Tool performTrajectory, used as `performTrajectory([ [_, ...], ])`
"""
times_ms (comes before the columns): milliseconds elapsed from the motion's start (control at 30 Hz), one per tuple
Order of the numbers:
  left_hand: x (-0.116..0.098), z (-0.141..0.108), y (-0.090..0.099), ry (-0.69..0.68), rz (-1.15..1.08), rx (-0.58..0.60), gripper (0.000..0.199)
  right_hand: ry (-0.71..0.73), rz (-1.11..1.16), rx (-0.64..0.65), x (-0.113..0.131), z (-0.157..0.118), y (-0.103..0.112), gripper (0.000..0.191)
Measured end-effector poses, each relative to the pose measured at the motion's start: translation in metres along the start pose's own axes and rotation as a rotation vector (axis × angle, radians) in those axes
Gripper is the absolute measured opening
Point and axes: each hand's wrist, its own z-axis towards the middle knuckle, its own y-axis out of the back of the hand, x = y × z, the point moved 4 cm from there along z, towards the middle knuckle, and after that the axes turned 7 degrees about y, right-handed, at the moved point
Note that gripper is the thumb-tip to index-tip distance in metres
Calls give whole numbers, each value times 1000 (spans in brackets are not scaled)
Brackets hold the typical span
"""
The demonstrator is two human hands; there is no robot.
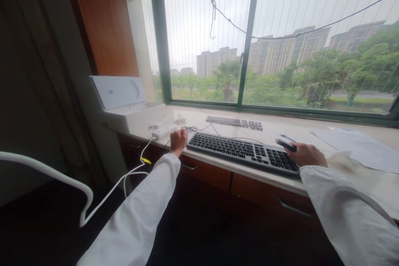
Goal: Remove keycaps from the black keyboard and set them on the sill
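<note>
A long black and grey keyboard (pixel 230 148) lies along the front edge of the white counter. By its left end is my left hand (pixel 178 142), its fingers closed; whatever they may hold is too small to tell. Over the keyboard's right end, my right hand (pixel 307 155) is closed around a dark, slim tool (pixel 286 145), whose exact shape is blurred. Behind the keyboard sits a flat panel of loose-looking keys (pixel 233 122). A thin dark cable runs between the two and bunches up near my left hand.
An open white box (pixel 141 115) stands at the counter's left end. A white power strip (pixel 165 131) with a white cord lies beside my left hand. White papers (pixel 358 147) and a blue pen-like item (pixel 288 137) are to the right. A window rises behind; drawers are below.
</note>
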Motion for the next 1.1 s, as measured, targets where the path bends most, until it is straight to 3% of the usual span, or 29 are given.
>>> performTrajectory([
  [167,0,-1,-1,-17,16,0,58,-101,42,-16,7,-2,9,61],
  [233,1,-1,-1,-18,17,3,58,-104,67,-1,8,1,8,64],
  [467,1,0,-1,-19,24,12,57,-33,122,101,5,26,-12,44],
  [633,1,0,-1,-6,19,18,57,-6,63,133,1,45,-17,41],
  [900,6,1,-3,5,53,-7,57,44,110,337,4,61,-25,37],
  [1000,6,0,-3,0,56,-19,57,67,125,211,13,47,-3,40],
  [1100,6,-1,-3,-6,54,-27,57,138,203,-104,17,-5,32,44],
])
